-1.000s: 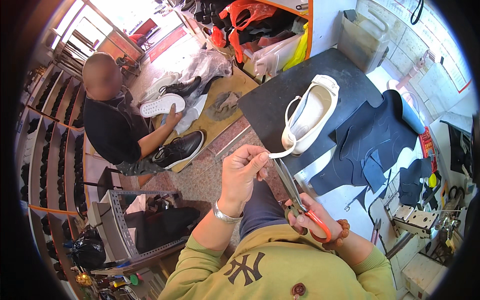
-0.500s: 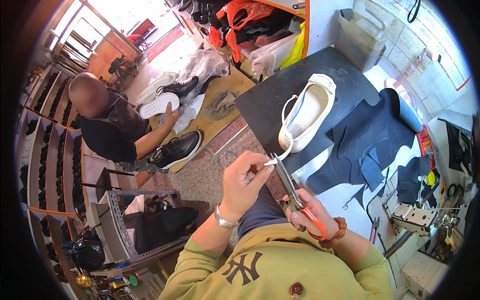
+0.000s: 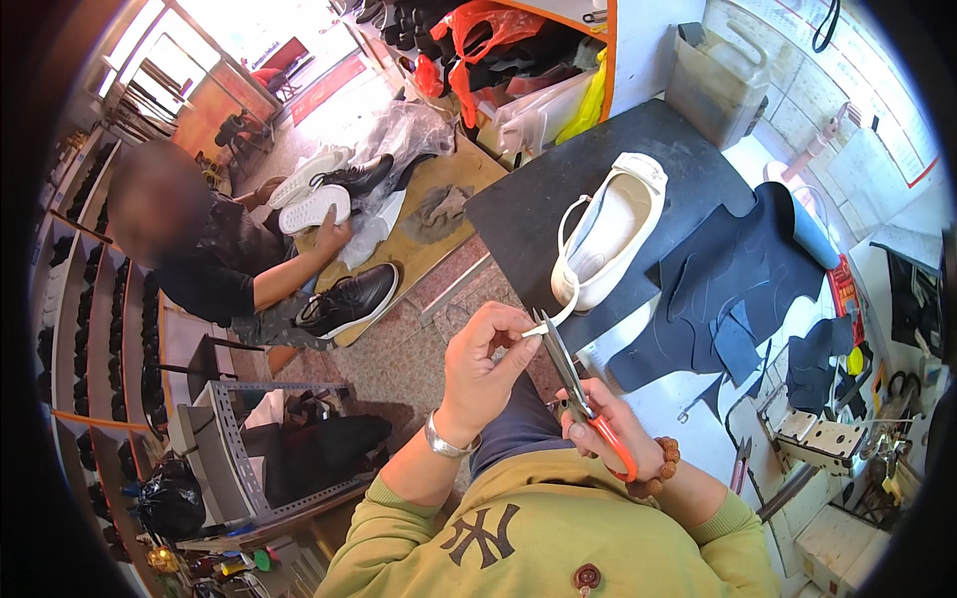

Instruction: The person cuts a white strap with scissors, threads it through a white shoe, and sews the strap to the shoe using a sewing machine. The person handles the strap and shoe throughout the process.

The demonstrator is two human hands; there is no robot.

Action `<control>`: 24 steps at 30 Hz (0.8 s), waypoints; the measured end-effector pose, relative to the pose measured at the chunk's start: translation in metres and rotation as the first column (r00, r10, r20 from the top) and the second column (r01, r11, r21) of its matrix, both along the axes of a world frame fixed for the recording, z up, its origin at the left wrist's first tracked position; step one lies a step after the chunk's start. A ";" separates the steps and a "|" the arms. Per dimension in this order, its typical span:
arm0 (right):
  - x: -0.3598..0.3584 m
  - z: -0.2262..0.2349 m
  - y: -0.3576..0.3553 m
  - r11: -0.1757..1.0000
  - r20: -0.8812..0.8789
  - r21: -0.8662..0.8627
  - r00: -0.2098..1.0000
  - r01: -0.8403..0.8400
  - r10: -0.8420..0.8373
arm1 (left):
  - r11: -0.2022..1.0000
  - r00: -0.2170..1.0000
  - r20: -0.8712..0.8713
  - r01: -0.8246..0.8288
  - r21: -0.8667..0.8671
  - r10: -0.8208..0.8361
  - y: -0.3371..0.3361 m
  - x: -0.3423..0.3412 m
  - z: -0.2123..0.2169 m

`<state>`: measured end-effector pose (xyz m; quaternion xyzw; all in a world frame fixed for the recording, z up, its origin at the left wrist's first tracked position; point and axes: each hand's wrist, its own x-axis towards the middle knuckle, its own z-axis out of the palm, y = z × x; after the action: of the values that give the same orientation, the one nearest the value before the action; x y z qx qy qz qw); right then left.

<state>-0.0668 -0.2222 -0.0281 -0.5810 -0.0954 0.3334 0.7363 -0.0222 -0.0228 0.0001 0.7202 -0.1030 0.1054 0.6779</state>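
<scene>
My left hand point(image 3: 488, 364) pinches the free end of a narrow white strap point(image 3: 568, 307) between thumb and fingertips. This strap runs up to the heel of a white slip-on shoe point(image 3: 613, 234), which sits on a black work mat point(image 3: 538, 204). In my right hand point(image 3: 620, 424) is a pair of scissors point(image 3: 564, 367) with orange handles, their tips pointing up and away. The blades are slightly parted at the strap, right beside my left fingertips. Whether they have cut into it I cannot tell.
Cut dark sheet pieces point(image 3: 718, 289) lie right of the shoe. A translucent jug point(image 3: 720, 85) stands at the mat's far corner. Across to the left, a seated person point(image 3: 214, 229) holds a white-soled shoe point(image 3: 314, 211) near a black sneaker point(image 3: 349, 301). A metal-framed cart point(image 3: 229, 448) stands lower left.
My right hand and the scissors have shifted slightly left, with the blades closer to my left fingertips. The seated person's head has moved left and nearer; my left hand keeps its pinch.
</scene>
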 end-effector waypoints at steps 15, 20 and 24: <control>0.006 -0.008 0.002 0.979 0.300 -0.188 0.954 0.074 -0.015 | 0.994 0.999 0.027 -0.030 -0.102 0.033 -0.001 0.000 0.005; 0.005 -0.009 0.004 0.980 0.257 -0.183 0.966 0.079 -0.030 | 0.996 1.000 0.013 -0.017 -0.083 0.018 0.001 0.000 0.006; 0.006 -0.009 0.004 0.979 0.242 -0.184 0.969 0.088 -0.041 | 0.993 0.999 -0.047 0.011 -0.119 -0.017 0.002 0.001 0.006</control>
<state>-0.0609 -0.2187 -0.0371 -0.6883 -0.1308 0.2452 0.6701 -0.0217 -0.0204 0.0058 0.6802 -0.0853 0.0896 0.7225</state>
